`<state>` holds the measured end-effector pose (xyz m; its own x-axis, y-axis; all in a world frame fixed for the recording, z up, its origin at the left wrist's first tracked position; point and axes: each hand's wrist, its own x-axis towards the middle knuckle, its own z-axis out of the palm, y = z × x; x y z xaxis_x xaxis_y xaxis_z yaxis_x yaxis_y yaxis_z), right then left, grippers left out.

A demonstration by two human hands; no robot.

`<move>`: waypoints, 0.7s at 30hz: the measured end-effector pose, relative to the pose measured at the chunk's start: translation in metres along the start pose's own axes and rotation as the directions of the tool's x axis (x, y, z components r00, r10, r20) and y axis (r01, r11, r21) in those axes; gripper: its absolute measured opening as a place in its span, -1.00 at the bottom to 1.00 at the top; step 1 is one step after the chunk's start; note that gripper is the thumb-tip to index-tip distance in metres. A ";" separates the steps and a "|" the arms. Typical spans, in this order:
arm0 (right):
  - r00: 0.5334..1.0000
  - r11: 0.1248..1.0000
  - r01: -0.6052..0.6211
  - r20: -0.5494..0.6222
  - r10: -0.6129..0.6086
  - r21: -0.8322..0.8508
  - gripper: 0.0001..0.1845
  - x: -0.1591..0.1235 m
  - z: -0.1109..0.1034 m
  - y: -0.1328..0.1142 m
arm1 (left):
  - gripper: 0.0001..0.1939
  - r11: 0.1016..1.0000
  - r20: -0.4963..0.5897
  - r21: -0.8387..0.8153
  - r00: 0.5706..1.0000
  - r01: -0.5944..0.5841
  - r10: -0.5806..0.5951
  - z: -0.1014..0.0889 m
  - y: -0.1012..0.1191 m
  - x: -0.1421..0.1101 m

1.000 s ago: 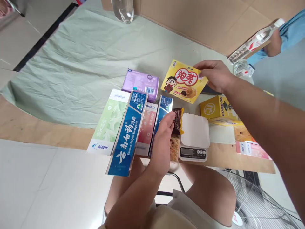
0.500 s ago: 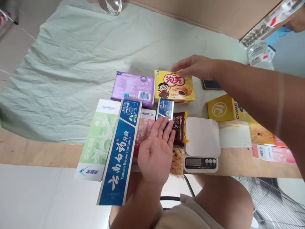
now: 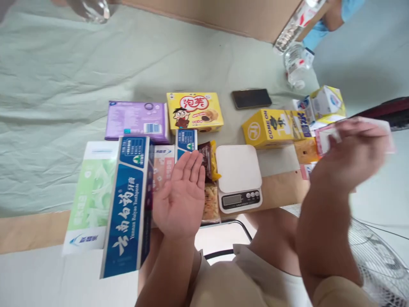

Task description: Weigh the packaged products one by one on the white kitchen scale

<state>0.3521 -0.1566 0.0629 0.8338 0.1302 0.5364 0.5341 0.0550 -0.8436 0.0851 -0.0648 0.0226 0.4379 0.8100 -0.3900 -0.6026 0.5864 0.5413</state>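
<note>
My left hand [image 3: 180, 196] is palm up with its fingers stretched out, and nothing rests on it. Behind its fingertips stands a small blue box [image 3: 186, 140], and a pink toothpaste box [image 3: 163, 164] is partly covered beside it. Left of the hand lean a long blue Yunnan Baiyao toothpaste box [image 3: 128, 213] and a green and white box [image 3: 92, 192]. Over at the right, my right hand [image 3: 354, 157] is smeared by motion, its fingers closed on a flat pink and white box [image 3: 380, 130]. Between the hands sits a white kitchen scale [image 3: 238, 168], its plate bare.
A purple pack [image 3: 137, 121] and a yellow puff box [image 3: 194, 111] stand behind the toothpaste boxes. Brown snack packet [image 3: 206, 160] and biscuit packet [image 3: 211, 202] adjoin the scale. Farther right are a phone [image 3: 251, 98], a yellow carton [image 3: 271, 128] and plastic bottles [image 3: 295, 64].
My right hand has left the yellow puff box and swung right and nearer, now with the pink and white box. The view has turned right. My left hand stays palm up.
</note>
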 end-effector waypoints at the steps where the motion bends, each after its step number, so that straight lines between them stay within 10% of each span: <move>1: 0.999 0.996 -0.026 -0.020 0.024 -0.090 -0.83 -0.010 -0.014 0.019 | -0.49 0.999 0.034 0.036 0.999 -0.005 0.004 0.002 -0.003 -0.003; 7: 0.966 0.951 -0.195 0.123 0.229 -0.240 -0.44 -0.040 -0.044 0.090 | -0.52 0.933 0.154 0.358 0.988 -0.044 -0.013 0.038 -0.040 -0.026; 15: 0.921 0.949 -0.287 0.234 0.311 -0.132 -0.17 -0.025 -0.034 0.107 | -0.55 0.714 0.049 0.701 0.998 -0.012 -0.032 0.115 -0.105 0.044; 21: 0.904 0.930 -0.286 0.256 0.342 -0.231 -0.28 -0.021 -0.035 0.106 | -0.69 0.760 0.151 0.650 0.982 -0.012 -0.113 0.123 -0.119 0.061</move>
<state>0.3959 -0.1887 -0.0369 0.9006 0.3904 0.1908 0.2906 -0.2147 -0.9325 0.2654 -0.0848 0.0260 0.5987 0.7290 -0.3318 -0.0302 0.4346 0.9001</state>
